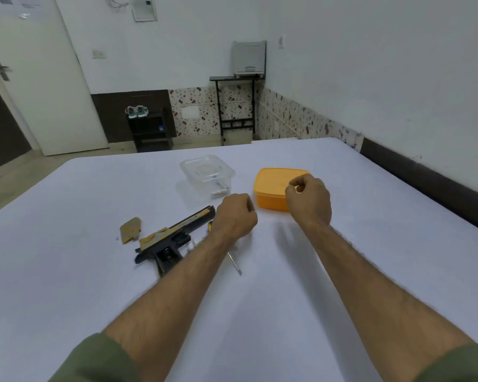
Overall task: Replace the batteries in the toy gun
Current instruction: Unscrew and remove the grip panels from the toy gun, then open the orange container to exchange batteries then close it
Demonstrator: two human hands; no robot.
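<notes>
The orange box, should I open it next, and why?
Probably yes: lift the orange box's closed lid. The toy gun lies with its grip cover off beside it, and your right hand is already above the box.

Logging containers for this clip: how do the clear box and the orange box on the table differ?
The clear container is transparent, so small items inside show through; the orange container is opaque and hides any contents. The clear container lies farther from the person and to the left; the orange container sits nearer, partly behind the right hand. The orange container has its lid on; whether the clear one is lidded I cannot tell. Both are rounded rectangular plastic boxes resting on the white table.
</notes>
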